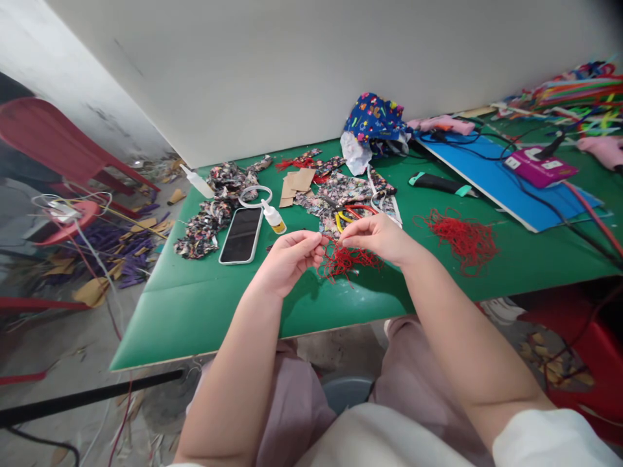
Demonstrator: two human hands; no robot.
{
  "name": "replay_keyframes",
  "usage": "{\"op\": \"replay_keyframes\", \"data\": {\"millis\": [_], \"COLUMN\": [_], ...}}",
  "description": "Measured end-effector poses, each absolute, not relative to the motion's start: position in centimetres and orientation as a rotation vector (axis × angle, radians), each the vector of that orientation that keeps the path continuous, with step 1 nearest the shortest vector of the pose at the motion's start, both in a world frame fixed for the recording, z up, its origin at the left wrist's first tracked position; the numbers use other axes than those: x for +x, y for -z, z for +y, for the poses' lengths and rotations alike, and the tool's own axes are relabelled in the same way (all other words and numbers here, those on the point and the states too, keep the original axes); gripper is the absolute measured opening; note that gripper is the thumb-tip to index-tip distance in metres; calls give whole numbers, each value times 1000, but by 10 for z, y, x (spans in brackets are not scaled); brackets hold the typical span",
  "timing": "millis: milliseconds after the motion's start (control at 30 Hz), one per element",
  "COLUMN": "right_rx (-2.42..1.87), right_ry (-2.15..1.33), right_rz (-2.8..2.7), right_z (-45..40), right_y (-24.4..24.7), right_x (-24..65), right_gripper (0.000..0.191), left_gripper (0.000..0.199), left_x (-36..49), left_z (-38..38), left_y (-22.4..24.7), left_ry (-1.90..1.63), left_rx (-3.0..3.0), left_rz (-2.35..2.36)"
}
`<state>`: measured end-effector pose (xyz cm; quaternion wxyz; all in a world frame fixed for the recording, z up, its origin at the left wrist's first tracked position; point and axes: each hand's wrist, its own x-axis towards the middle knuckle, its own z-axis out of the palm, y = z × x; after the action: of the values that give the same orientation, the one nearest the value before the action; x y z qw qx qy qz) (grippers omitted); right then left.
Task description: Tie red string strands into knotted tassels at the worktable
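My left hand [296, 255] is closed in a pinch, thumb against forefinger. Facing it, my right hand [379, 239] also pinches, its fingertips a short way from the left ones. A thin red string seems to run between the two pinches, though it is hard to separate from the pile of red strings [349, 261] on the table just below. Behind the hands lie pliers [344, 219] with yellow and red handles, on flowered fabric [341, 189]. A small white glue bottle [275, 219] stands to the left, beside a phone [242, 235] with a dark screen.
On the green table [195, 311] are a second red string pile [462, 239], a utility knife [440, 183], a blue board [501, 175], a purple box [540, 167] with cables and pink glue guns [445, 124]. Bunched fabric [202, 227] and another bottle [197, 181] lie left.
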<state>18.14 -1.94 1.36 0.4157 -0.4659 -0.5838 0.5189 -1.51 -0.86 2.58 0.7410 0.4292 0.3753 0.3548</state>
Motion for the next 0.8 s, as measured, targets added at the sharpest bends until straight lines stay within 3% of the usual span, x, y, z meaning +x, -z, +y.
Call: {"op": "replay_keyframes", "data": {"millis": [800], "right_rx": [-969], "right_ry": [-1338], "right_rz": [-1680], "right_z": [-26], "right_y": [-15], "right_x": [179], "right_gripper": [12], "left_gripper": [20], "left_x": [-12], "left_z": [-8], "left_y": [-20], "left_ry": [-709], "left_rx": [1018], "left_rz": [855]}}
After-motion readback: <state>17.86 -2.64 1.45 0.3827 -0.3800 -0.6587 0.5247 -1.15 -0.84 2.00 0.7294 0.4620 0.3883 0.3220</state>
